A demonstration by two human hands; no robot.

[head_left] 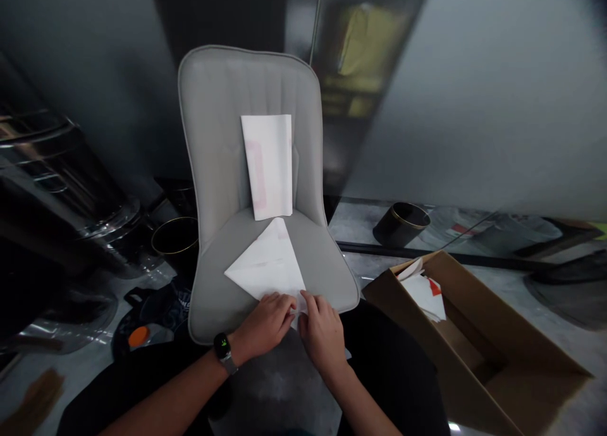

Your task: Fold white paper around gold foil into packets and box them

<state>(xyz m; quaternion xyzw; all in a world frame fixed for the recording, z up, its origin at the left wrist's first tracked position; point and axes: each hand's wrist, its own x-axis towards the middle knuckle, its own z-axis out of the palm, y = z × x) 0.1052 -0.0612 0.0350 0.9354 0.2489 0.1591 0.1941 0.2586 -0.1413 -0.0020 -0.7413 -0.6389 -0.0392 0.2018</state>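
Note:
A white paper [269,265], folded to a point at its far end, lies on the seat of the grey chair [208,297]. Its near edge is pinched by my left hand [268,322], whose wrist wears a watch. Close beside it, my right hand [323,332] grips the paper's near right corner. The fingers of both hands almost meet there, and they hide part of that edge. Another folded white paper [269,167], with faint pink marks, leans upright against the chair's backrest.
An open cardboard box [521,360] with folded papers [424,294] stands at the right. Left of the chair are a black bin [175,237], a dark bag [156,309] and an orange round object [138,337]. A glass panel rises behind the chair.

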